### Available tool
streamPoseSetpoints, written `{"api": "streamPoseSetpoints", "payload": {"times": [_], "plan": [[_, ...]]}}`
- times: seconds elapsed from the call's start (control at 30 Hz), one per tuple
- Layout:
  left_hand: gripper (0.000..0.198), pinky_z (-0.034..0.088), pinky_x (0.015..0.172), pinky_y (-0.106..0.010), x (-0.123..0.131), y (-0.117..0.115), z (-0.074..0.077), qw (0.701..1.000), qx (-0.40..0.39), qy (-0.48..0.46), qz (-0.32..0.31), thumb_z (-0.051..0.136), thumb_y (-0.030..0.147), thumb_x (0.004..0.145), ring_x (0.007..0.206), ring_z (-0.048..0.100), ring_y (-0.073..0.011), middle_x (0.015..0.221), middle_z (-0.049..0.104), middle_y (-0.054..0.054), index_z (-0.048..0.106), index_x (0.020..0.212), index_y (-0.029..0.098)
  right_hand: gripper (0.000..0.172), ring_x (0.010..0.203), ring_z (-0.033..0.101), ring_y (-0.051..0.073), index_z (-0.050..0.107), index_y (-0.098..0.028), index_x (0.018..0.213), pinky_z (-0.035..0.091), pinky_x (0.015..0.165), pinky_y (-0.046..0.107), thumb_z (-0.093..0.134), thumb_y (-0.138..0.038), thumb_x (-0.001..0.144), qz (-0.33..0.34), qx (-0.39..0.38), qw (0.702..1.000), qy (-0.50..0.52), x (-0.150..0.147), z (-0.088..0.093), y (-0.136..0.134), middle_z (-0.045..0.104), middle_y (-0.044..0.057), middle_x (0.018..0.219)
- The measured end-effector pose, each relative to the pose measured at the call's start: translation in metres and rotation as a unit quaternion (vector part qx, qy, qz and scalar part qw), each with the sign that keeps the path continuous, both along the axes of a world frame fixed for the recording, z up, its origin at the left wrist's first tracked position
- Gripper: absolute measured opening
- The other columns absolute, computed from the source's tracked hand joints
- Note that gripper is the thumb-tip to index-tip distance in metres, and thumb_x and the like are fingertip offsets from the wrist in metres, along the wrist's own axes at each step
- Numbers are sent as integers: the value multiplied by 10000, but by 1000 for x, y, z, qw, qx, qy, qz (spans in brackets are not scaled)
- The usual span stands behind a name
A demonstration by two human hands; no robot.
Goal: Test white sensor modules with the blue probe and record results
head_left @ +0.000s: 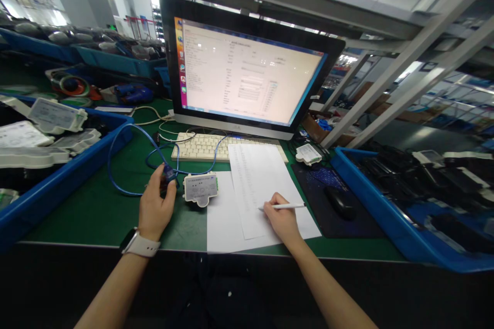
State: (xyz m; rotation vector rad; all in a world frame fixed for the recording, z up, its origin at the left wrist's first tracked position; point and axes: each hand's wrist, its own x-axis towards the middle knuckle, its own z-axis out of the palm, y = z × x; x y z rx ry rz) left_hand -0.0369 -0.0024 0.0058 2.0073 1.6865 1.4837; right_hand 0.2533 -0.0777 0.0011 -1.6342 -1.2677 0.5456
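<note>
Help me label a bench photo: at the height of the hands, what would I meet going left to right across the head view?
Left blue bin → left hand → white-edged module → right hand → black mouse → right blue bin.

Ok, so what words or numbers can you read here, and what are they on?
I can't read any for certain.
Monitor: lots of text, too blurred.
White module: label print too small.
Printed sheet: rows too faint.
Keyboard: key markings too small.
Modules at far left: labels too blurred.
</note>
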Motion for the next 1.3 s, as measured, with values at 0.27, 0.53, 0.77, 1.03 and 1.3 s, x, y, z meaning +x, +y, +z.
{"api": "streamPoseSetpoints", "payload": {"times": [0.27,0.53,0.77,1.03,1.3], "plan": [[475,498,749,-340,0,1,0,1000,9,0,1,438,360,857,840,613,-211,1044,605,-109,423,1279,143,204,455,388,127,351,-236,526,318,473,245,483,-281,674,-10,18,999,-30,1,1,1,389,-69,443],[469,498,747,-345,1,-2,4,1000,-1,4,4,427,367,855,827,614,-211,1025,604,-104,425,1272,151,207,463,395,130,357,-236,539,315,473,245,490,-274,692,-5,9,1000,-9,1,0,1,403,-66,451],[485,492,756,-357,0,0,1,1000,-5,3,3,419,382,856,845,611,-222,1049,600,-112,416,1282,151,209,434,368,115,345,-235,496,302,437,231,492,-280,638,-25,27,999,13,-1,6,1,392,-63,418],[496,474,682,-391,3,-3,12,987,-110,68,98,389,364,851,871,610,-296,1038,620,-142,427,1295,146,327,289,291,71,378,-231,520,167,313,194,524,-492,651,-13,-122,980,157,28,20,12,442,-46,369],[499,453,782,-447,3,0,14,986,-101,103,80,372,406,840,879,591,-313,911,624,-127,484,1223,107,527,279,370,105,407,-211,348,267,348,228,637,-559,671,-20,-198,980,-13,92,25,0,421,-3,281]]}}
